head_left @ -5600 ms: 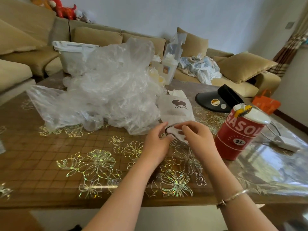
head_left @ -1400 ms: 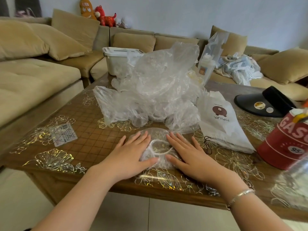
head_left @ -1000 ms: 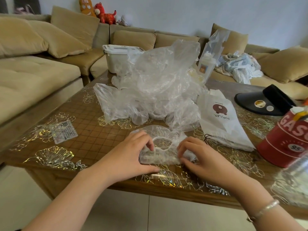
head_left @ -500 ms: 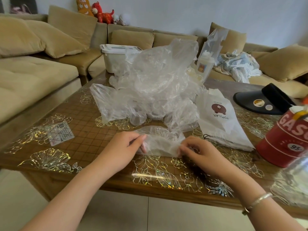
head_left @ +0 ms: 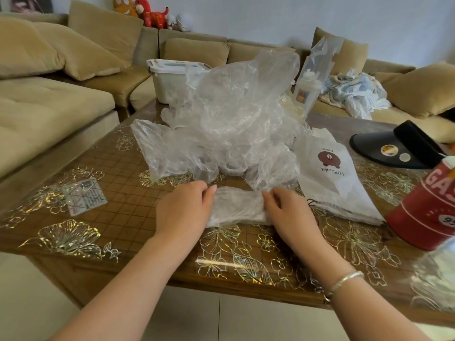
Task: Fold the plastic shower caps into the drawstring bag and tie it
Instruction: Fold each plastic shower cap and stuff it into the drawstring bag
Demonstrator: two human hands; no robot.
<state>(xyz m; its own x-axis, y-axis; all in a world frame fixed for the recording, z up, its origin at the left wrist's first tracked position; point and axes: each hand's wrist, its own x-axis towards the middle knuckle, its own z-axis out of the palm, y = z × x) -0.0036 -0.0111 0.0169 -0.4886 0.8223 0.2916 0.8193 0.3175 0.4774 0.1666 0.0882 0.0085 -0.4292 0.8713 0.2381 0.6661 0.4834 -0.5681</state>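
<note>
A: Starting left of the hands, what is seen on the table?

B: A small printed card is laid flat there. Beyond the left hand, a white lidded bin is set at the far edge; its contents cannot be made out.

A: And between the hands?

B: A folded shower cap is held flat on the table. Its left end is pinched by the left hand, fingers curled over it; its right end is gripped by the right hand in the same way. Just beyond the hands, a loose heap of clear caps is piled.

A: Right of the hands?

B: The white drawstring bag is laid flat just beside the right hand, its dark cord at the near end. What is inside cannot be told. Farther right, a black visor and a red tin are found.
</note>
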